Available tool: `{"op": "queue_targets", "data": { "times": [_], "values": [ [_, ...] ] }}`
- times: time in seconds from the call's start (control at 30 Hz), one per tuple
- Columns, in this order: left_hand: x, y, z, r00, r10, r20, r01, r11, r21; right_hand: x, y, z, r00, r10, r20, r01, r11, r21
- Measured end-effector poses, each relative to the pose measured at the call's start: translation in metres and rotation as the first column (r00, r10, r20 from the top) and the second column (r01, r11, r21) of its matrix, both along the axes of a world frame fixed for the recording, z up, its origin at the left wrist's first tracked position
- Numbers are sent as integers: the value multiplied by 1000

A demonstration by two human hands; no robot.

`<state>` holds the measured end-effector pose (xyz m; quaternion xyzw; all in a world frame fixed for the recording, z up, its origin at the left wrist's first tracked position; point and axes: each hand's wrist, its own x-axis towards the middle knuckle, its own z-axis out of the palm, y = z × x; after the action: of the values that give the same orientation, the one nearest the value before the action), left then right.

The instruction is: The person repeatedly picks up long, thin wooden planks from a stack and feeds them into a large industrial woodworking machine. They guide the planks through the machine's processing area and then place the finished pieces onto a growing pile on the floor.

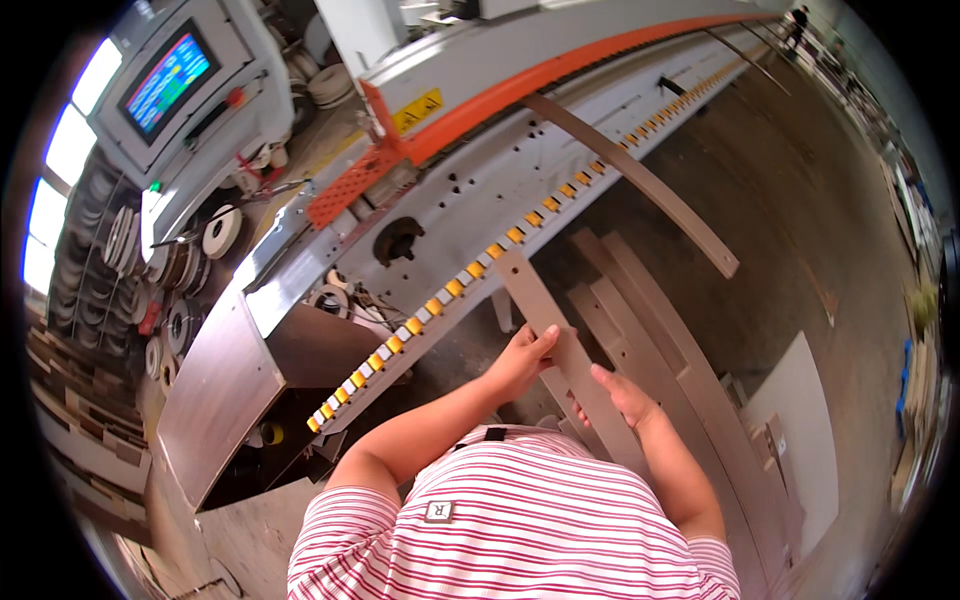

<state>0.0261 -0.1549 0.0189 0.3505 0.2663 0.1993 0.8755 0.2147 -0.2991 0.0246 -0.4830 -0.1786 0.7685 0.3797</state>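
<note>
A long, narrow grey-brown board (577,372) is held in front of my body, its far end close to the roller rail of the machine. A small round hole shows near that far end. My left hand (520,362) grips the board's left edge, thumb on top. On the opposite edge, nearer my body, my right hand (622,397) is closed round the board with its thumb on the upper face. The board's near end is partly hidden by my shirt. Beside my right arm lie stacked boards (655,355) of the same colour.
Yellow and grey rollers (455,288) line the front rail of a long machine with an orange beam (480,122). Another strip (640,175) sticks out from it. A control panel screen (168,85) stands at far left, above rolls of banding (221,232). A wood-panelled box (220,400) is at left.
</note>
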Motion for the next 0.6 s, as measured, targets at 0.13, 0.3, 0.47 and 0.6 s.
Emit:
{"op": "queue_targets", "data": {
  "times": [0.13, 0.3, 0.47, 0.6],
  "values": [
    [-12, 41, 22, 940, 321, -117, -313, 946, 79, -25, 6, 20, 967, 133, 218, -152, 985, 76],
    [-81, 171, -25, 681, 715, -160, -673, 697, 248, -25, -28, -5, 722, 174, 670, -315, 944, 94],
    [-102, 246, -53, 674, 698, -241, -655, 716, 240, -44, -28, -15, 288, -57, 956, -343, 926, 159],
    [-84, 259, -48, 703, 703, -106, -691, 711, 132, -65, 8, 6, 126, -103, 987, -365, 920, 143]
  ]
}}
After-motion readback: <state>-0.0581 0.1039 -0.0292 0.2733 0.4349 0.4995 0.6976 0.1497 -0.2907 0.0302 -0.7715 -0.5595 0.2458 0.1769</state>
